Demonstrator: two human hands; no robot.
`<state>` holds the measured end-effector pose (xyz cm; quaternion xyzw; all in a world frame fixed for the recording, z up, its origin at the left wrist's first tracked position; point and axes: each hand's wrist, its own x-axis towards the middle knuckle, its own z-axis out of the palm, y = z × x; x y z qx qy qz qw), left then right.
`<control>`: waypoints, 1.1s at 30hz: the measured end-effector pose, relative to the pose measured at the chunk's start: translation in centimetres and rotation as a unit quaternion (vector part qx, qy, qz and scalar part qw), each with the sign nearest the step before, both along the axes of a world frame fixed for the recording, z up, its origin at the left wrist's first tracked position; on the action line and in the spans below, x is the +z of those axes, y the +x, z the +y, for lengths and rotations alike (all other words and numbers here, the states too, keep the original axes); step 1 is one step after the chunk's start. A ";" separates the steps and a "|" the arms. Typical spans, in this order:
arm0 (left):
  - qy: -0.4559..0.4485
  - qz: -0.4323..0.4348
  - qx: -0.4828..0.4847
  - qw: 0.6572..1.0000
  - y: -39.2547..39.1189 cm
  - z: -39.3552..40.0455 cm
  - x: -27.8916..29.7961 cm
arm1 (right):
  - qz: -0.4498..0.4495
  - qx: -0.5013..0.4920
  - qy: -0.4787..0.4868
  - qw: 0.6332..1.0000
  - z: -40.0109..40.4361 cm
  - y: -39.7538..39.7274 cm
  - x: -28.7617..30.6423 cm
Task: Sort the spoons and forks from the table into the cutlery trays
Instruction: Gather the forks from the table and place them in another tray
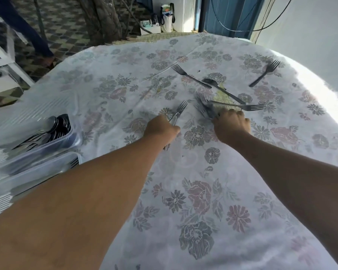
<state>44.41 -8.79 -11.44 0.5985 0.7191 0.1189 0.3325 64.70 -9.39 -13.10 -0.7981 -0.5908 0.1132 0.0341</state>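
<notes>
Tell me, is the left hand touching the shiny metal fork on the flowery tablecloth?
Touching. The head view shows the left hand with its fingers curled round the handle of the shiny metal fork, whose prongs stick out beyond the hand over the flowery tablecloth.

Both hands reach out over the surface, which is covered by a floral cloth. The left hand grips a fork, tines pointing away. The right hand holds a blurred bunch of forks. Beyond it lie four loose forks — one, a second, a third just past the knuckles, and a fourth apart at the far right. At the left edge, a clear tray holds spoons — a nearer tray sits beside it.
</notes>
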 end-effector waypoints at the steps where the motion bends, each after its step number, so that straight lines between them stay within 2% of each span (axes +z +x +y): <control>1: 0.011 -0.003 -0.004 1.000 0.1 -0.4 -0.1 | 0.001 0.000 -0.005 1.000 -0.2 -0.1 0.0; 4: 0.035 -0.017 0.007 0.999 0.2 -0.8 -0.3 | 0.031 0.004 0.000 1.000 -0.9 -0.8 0.0; 9: 0.026 -0.094 0.038 0.995 -0.3 -1.3 -1.3 | 0.102 0.011 0.011 0.995 -1.9 -2.5 0.5; 13: 0.028 -0.119 0.027 0.992 0.1 -2.6 -1.6 | 0.197 0.005 0.040 0.980 -2.6 -3.2 0.5; 21: 0.028 -0.207 0.120 0.971 0.5 -4.3 -0.9 | 0.278 -0.049 0.053 0.958 -4.8 -3.7 -0.1; 24: -0.002 -0.269 0.141 0.953 0.0 -5.2 -0.9 | 0.318 -0.072 0.057 0.944 -5.9 -4.5 -0.2; 27: -0.031 -0.311 0.122 0.942 -0.8 -7.0 -0.3 | 0.360 -0.096 0.069 0.925 -7.5 -5.8 -0.3; 33: -0.055 -0.320 0.081 0.942 -3.1 -9.9 1.2 | 0.464 -0.152 0.081 0.869 -11.3 -11.3 0.4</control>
